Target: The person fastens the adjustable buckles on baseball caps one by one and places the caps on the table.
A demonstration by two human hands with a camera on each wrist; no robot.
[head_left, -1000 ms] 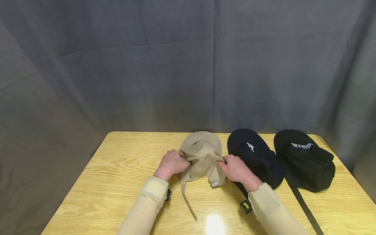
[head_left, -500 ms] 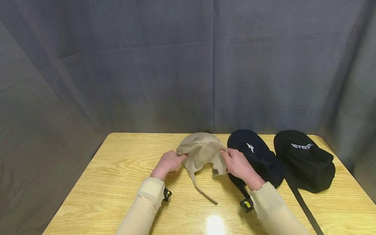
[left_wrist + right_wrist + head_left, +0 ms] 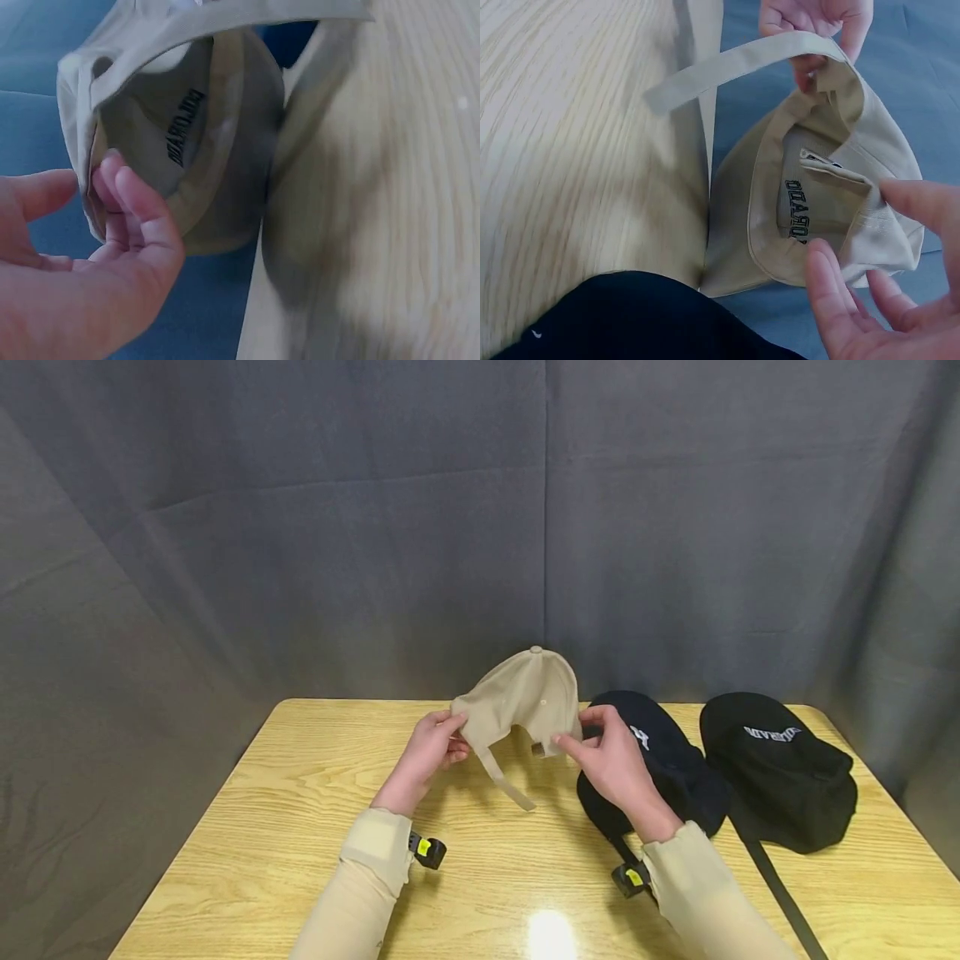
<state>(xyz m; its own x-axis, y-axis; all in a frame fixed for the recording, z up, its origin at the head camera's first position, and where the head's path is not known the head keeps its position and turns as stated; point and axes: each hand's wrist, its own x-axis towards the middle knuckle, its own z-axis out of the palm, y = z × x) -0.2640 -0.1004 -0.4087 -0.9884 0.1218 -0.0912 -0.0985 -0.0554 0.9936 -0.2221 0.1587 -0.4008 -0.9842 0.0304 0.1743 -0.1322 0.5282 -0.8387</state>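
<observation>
Between both hands a beige baseball cap (image 3: 517, 693) is held up off the table, its crown upright and its back opening facing me. My left hand (image 3: 431, 747) pinches the cap's left edge, thumb outside and fingers inside the rim, as the left wrist view shows. The right hand (image 3: 611, 760) grips the opposite edge near the small buckle (image 3: 537, 749). From the left side the loose strap (image 3: 506, 781) hangs down. Dark lettering (image 3: 796, 210) shows inside the crown. The cap's brim (image 3: 232, 165) is hidden in the head view.
Just right of the beige cap lies a navy cap (image 3: 675, 777), partly behind the right hand. Farther right is a black cap (image 3: 780, 785) with white lettering, its strap (image 3: 780, 893) trailing toward the front. A grey curtain (image 3: 420, 568) hangs behind the wooden table (image 3: 285, 827).
The beige cap has risen off the table and tipped upright, so its back opening now faces me. Both hands have shifted their hold along its lower edge. The other caps stay put.
</observation>
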